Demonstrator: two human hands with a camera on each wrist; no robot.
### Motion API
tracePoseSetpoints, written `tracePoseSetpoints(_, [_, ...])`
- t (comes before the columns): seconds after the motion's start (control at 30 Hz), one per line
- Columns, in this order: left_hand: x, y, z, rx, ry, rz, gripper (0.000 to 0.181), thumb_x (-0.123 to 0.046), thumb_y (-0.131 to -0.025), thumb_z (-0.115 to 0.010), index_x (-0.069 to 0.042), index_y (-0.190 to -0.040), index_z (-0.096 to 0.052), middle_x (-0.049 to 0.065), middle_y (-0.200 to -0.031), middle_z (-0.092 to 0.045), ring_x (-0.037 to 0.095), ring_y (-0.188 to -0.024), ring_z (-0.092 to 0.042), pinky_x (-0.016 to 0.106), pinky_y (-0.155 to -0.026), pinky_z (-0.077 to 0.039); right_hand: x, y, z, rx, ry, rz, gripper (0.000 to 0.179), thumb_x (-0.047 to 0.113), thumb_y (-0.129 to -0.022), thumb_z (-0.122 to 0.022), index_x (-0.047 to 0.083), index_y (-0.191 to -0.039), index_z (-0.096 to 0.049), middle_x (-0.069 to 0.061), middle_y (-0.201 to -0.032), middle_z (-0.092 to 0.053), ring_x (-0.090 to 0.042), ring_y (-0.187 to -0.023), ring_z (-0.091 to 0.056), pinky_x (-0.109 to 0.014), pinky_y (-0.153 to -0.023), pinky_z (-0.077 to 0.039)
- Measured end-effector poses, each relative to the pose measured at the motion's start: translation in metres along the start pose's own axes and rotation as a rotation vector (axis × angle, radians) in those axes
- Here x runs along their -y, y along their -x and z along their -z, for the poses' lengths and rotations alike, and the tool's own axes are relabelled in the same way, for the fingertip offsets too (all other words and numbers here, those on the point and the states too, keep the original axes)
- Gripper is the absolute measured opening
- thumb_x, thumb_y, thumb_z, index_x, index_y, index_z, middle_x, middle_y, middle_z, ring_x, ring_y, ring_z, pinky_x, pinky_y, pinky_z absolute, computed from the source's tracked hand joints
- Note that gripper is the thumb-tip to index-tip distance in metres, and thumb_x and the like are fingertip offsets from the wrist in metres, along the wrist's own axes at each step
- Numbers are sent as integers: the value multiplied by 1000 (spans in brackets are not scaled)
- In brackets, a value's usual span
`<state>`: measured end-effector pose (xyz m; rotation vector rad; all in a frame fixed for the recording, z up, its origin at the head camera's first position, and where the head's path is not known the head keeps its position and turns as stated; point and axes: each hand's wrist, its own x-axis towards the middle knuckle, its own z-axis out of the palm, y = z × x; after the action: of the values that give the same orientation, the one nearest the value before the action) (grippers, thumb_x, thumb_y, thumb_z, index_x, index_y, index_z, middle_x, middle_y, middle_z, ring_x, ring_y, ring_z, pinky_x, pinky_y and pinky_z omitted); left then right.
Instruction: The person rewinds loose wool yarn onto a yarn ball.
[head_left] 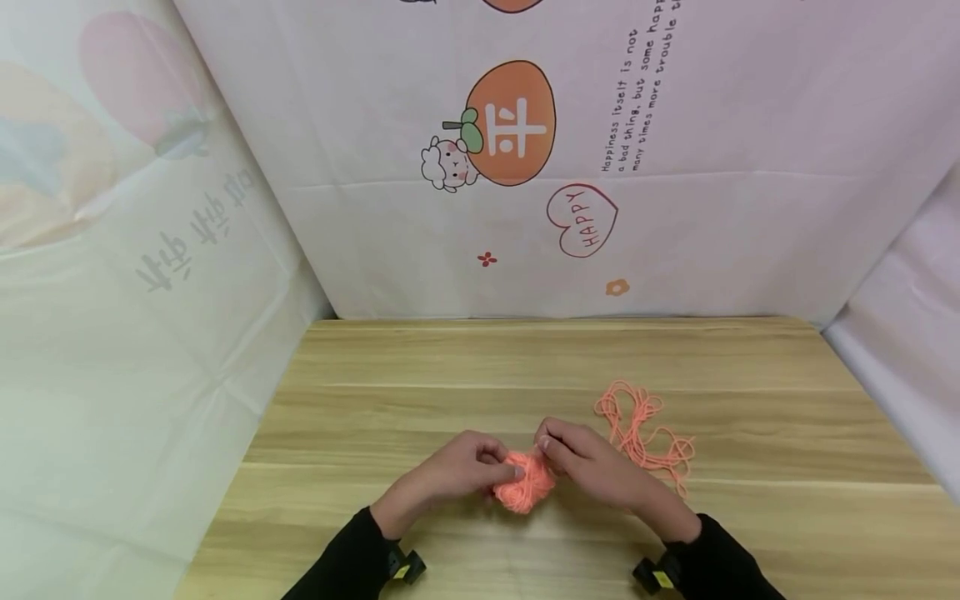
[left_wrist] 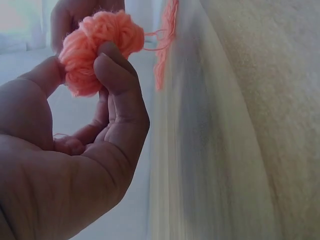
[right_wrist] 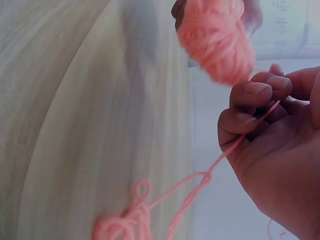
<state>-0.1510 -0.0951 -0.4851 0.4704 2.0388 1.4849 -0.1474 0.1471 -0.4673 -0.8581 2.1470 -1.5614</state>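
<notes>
A small ball of coral-pink yarn [head_left: 527,492] is held above the wooden table, pinched between the thumb and fingers of my left hand [head_left: 467,468]. In the left wrist view the ball of yarn [left_wrist: 107,45] shows its wound strands between thumb and fingertips. Just right of it, my right hand [head_left: 588,467] has curled fingers and pinches a single strand of the yarn. From the right wrist view, that strand [right_wrist: 217,162] passes through the fingers of the right hand [right_wrist: 280,145] and trails down toward a loose tangle.
The loose tangle of yarn [head_left: 641,433] lies on the wooden table [head_left: 390,375], right of and beyond the hands. A printed white cloth [head_left: 420,242] hangs behind the table's far edge, and more white cloth [head_left: 247,358] covers the left side.
</notes>
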Motion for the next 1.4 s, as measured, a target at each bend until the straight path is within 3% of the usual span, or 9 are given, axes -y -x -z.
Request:
tracePoseSetpoints(0.23, [5, -3, 1, -84, 24, 51, 26, -36, -86, -72, -10, -91, -70, 5, -74, -70, 23, -64, -66, 33, -58, -54, 12, 6, -7, -4, 60, 41, 27, 26, -108, -37, 12, -96, -56, 0, -65, -43, -11, -53, -36, -25, -48, -37])
tracePoseSetpoints(0.43, [2, -3, 7, -153, 29, 41, 28, -36, -87, -71, -9, -94, -69, 5, -76, -70, 24, -69, -67, 40, -66, -56, 16, 11, -12, -1, 38, 47, 25, 24, -108, -36, 17, -91, -52, 1, -64, -43, -11, -53, -36, -25, -49, -38])
tracePoseSetpoints(0.6, [1, -6, 9, -194, 117, 29, 26, -29, -88, -71, -5, -96, -65, 7, -79, -69, 18, -70, -64, 43, -69, -57, 17, 16, -16, 1, 47, 81, 23, 18, -108, -36, 16, -95, -54, 1, -64, -43, -8, -54, -38, -24, -49, -38])
tracePoseSetpoints(0.87, [0, -8, 14, -228, 249, -4, 27, -25, -89, -71, -2, -102, -63, 9, -87, -68, 19, -77, -66, 52, -78, -54, 15, 24, -21, 25, 21, 68, 24, 11, -108, -34, 12, -96, -55, -3, -63, -43, -6, -54, -36, -22, -49, -35])
tracePoseSetpoints(1.13, [-9, -5, 20, -198, 351, -56, 35, -31, -93, -66, 0, -110, -61, 10, -96, -67, 18, -83, -64, 57, -84, -49, 2, 24, -26, 41, -1, 0, 28, 21, -109, -33, 8, -98, -55, -5, -66, -45, -9, -57, -40, -24, -51, -39])
tracePoseSetpoints(1.4, [-13, -2, 20, -101, 415, -151, 30, -25, -96, -62, 1, -109, -58, 12, -100, -65, 19, -87, -63, 51, -84, -51, -5, 19, -30, 64, -9, 1, 33, 23, -109, -33, 2, -96, -55, -2, -66, -42, -10, -55, -38, -24, -51, -38])
